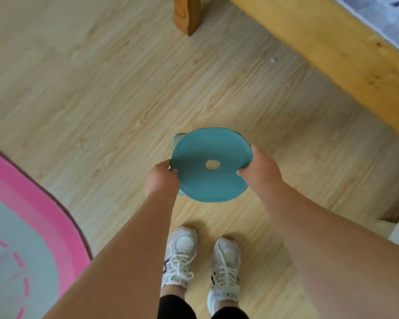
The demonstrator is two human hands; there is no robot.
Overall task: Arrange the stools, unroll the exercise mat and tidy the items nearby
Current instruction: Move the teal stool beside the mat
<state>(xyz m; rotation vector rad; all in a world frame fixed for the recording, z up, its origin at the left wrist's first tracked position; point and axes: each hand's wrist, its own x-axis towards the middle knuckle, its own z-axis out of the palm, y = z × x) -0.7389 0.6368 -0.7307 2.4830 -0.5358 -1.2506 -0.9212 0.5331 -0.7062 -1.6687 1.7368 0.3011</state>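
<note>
The stool-arranging step is in hand. The left hand [162, 180] and right hand [260, 166] grip the round teal plastic stool [207, 146], fingers curled over opposite rims of its seat. It is over the pale wood-plank floor [101, 88], between a pink-bordered floor mat [32, 203] and a wooden bed frame [332, 49]; whether its legs touch down I cannot tell. Next it likely needs carrying level to its spot and setting down squarely.

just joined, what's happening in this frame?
A person stands over a teal stool, gripping its round seat at opposite edges with the left hand and right hand, fingers curled over the rim. Whether it rests on the floor or is lifted, I cannot tell. A pink-edged mat lies flat at the left; a wooden frame runs along the upper right.
</note>
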